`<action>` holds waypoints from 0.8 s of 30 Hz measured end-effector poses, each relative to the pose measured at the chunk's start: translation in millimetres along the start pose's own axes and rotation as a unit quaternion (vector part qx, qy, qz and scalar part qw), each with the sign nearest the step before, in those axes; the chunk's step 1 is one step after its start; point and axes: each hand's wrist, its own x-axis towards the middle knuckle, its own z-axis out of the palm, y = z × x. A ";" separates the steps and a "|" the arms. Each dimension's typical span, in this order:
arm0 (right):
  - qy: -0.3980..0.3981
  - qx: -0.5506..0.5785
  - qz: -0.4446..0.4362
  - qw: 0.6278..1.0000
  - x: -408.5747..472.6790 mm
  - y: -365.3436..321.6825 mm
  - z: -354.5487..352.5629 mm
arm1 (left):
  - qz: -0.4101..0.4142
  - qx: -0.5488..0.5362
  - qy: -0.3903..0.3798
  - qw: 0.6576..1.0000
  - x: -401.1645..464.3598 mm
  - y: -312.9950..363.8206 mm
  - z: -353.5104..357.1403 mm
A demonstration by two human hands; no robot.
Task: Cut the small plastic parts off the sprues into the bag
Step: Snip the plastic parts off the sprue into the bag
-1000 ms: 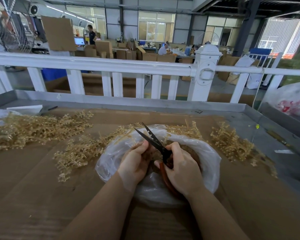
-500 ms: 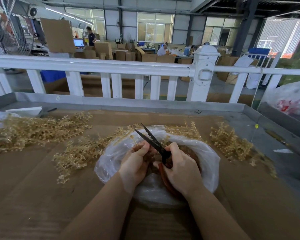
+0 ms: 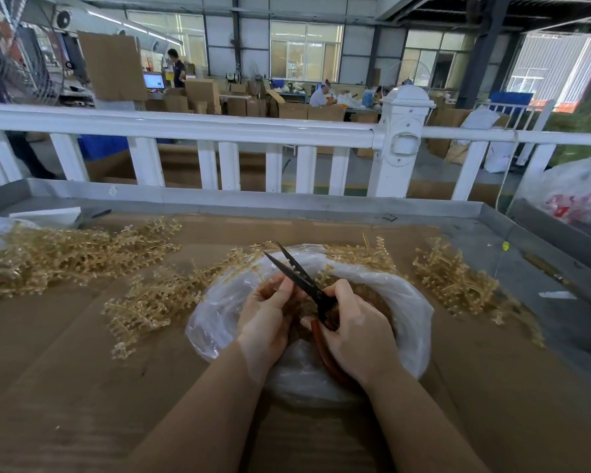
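Observation:
A clear plastic bag (image 3: 406, 295) lies open on the cardboard in front of me, with brownish cut parts inside. My right hand (image 3: 359, 329) grips the red handles of black-bladed scissors (image 3: 294, 271), whose blades are parted and point up to the left. My left hand (image 3: 267, 319) sits over the bag's mouth, its fingers curled round something small by the blades; what it holds is hidden. Golden sprues (image 3: 157, 295) lie in a heap just left of the bag.
More sprue piles lie at the far left (image 3: 65, 254), behind the bag (image 3: 362, 254) and to the right (image 3: 458, 281). A grey metal rim (image 3: 253, 203) and a white railing (image 3: 219, 126) bound the table's far side. A filled plastic bag (image 3: 577, 196) sits at the right.
Both hands and the scissors stay over the bag almost unmoved. The blades remain parted.

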 end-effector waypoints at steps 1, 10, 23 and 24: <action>0.001 0.002 0.002 1.000 0.0 -0.3 -0.1 | 0.010 -0.003 0.002 1.000 0.6 -0.5 0.0; -0.004 0.007 0.000 1.000 -1.2 -1.7 -1.6 | 0.014 -0.022 0.016 1.000 5.2 -2.1 -4.3; -0.005 0.019 0.015 1.000 -2.3 -0.8 -1.8 | -0.021 -0.004 -0.042 0.999 -1.6 2.6 -4.5; -0.003 0.018 0.015 1.000 -2.4 -0.5 -1.5 | -0.010 0.001 -0.045 0.999 -1.4 1.5 -4.6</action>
